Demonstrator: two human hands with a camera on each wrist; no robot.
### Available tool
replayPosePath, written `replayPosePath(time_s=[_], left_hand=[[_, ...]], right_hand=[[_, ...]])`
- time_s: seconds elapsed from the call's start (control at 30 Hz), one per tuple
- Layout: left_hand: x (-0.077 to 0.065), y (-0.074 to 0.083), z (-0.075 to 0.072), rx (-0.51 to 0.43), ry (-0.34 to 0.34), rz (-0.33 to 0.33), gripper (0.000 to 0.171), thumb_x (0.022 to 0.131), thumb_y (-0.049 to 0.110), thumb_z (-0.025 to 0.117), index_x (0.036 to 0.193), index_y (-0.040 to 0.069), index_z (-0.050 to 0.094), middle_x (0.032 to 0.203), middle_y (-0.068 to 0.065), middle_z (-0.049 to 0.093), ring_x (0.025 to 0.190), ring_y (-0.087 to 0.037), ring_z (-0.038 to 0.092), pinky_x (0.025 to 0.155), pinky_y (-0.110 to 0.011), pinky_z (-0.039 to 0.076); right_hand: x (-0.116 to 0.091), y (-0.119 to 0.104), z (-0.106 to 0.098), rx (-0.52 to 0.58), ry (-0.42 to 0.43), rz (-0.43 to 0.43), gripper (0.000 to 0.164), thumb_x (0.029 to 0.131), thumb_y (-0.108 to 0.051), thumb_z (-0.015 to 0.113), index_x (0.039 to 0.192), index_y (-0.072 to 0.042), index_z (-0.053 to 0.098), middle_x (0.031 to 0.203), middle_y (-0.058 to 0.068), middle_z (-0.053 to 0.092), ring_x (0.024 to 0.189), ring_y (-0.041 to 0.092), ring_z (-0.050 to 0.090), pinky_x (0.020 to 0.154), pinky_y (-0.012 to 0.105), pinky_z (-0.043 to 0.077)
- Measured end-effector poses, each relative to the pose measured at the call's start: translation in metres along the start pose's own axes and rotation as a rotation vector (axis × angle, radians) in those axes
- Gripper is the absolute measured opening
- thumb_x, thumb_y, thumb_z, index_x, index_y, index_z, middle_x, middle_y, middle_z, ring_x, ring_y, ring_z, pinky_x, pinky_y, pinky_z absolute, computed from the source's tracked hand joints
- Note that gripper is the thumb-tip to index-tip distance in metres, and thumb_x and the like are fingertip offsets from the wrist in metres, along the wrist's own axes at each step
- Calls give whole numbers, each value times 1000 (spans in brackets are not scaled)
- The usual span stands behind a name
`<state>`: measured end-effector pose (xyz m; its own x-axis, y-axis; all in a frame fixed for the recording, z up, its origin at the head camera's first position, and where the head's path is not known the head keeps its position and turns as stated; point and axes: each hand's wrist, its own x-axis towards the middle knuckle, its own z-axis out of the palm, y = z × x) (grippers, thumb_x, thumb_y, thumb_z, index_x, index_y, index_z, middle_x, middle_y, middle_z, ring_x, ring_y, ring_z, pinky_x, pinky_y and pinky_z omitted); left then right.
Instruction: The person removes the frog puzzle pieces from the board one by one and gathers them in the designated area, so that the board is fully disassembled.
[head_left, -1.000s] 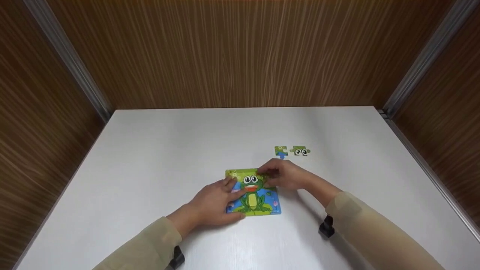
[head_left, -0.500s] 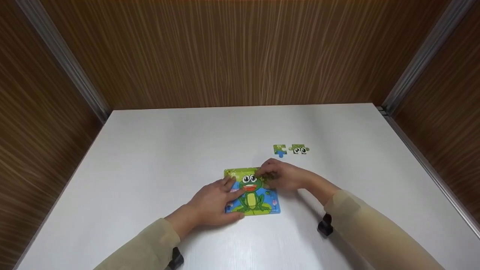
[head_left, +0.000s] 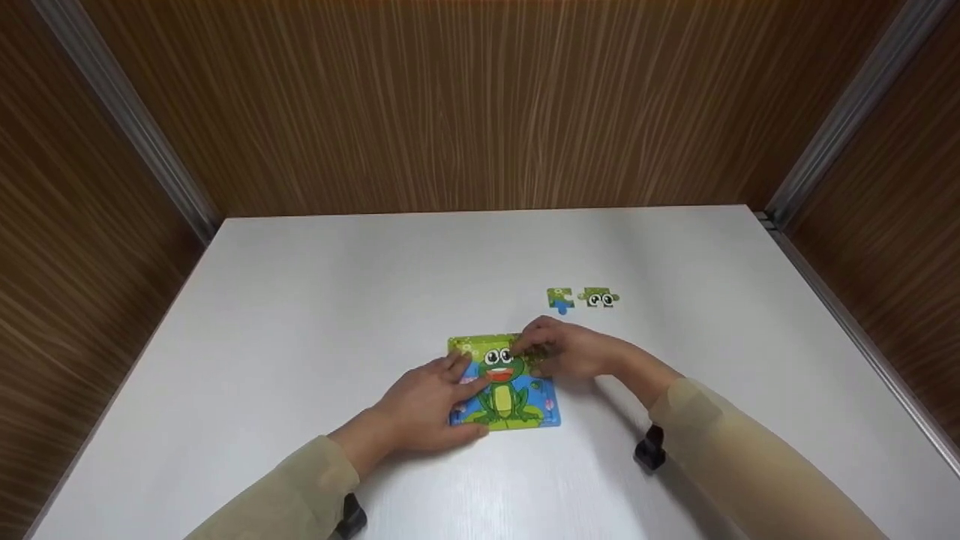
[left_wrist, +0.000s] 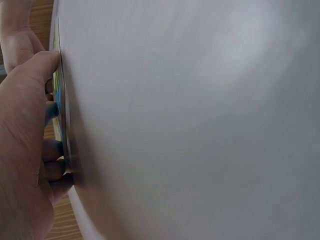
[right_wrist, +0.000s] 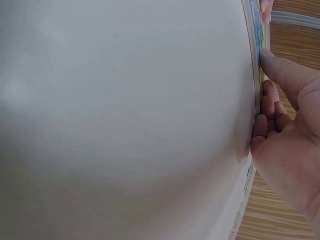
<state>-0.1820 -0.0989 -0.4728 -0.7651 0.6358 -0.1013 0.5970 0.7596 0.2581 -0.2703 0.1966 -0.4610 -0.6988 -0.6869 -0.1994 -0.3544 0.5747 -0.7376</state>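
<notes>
A square frog puzzle board [head_left: 504, 401] lies flat on the white table. My left hand [head_left: 427, 409] rests on its left side, fingers spread over the picture and thumb along the front edge. In the left wrist view, that hand [left_wrist: 22, 115] shows from the side, fingertips down on the board [left_wrist: 61, 100]. At the upper right corner, my right hand [head_left: 576, 350] pinches a green puzzle piece, mostly covered by the fingers. From the right wrist view, the thumb and curled fingers of that hand [right_wrist: 295, 135] sit at the board's edge [right_wrist: 256, 45].
Behind the right hand lie two loose puzzle pieces: a green and blue one [head_left: 559, 298] and one with frog eyes [head_left: 598, 298]. Wood-grain panels [head_left: 480, 105] enclose the white table [head_left: 337, 300] at the back and sides.
The head view has shifted slightly. The right hand's fingers have moved very slightly at the board's upper right corner; the left hand stays in place on the board.
</notes>
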Motion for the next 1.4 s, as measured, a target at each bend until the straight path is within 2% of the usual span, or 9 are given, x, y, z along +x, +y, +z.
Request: replayPosePath(time_s=[0.53, 0.93, 1.13, 1.4], left_hand=[[-1, 0, -1, 15, 2, 13, 77, 100, 73, 46, 164, 28, 44, 167, -22, 33, 155, -41, 34, 122, -53, 36], [-1, 1, -1, 21, -2, 6, 78, 101, 72, 46, 163, 25, 45, 168, -23, 32, 156, -40, 32, 123, -52, 34], [0, 3, -5, 92, 1, 71, 76, 103, 67, 47, 162, 19, 47, 166, -22, 38, 156, -40, 31, 126, -52, 28], [8, 12, -10, 145, 9, 199, 67, 107, 55, 49, 160, 14, 50, 165, -10, 44, 155, -32, 36, 125, -47, 32]], right_hand=[[1, -4, -1, -14, -11, 19, 34, 98, -7, 76, 128, -23, 77, 135, 0, 57, 131, 25, 51, 120, 54, 37], [4, -5, -1, -46, -21, -5, 35, 98, -6, 75, 130, -21, 75, 135, 1, 57, 130, 25, 51, 118, 52, 39], [4, -4, -2, -68, -28, -31, 32, 100, -6, 74, 129, -20, 75, 135, 4, 57, 130, 26, 51, 116, 53, 41], [4, -3, -2, -63, -34, -33, 32, 101, -6, 72, 130, -18, 74, 135, 5, 56, 129, 27, 50, 116, 53, 40]])
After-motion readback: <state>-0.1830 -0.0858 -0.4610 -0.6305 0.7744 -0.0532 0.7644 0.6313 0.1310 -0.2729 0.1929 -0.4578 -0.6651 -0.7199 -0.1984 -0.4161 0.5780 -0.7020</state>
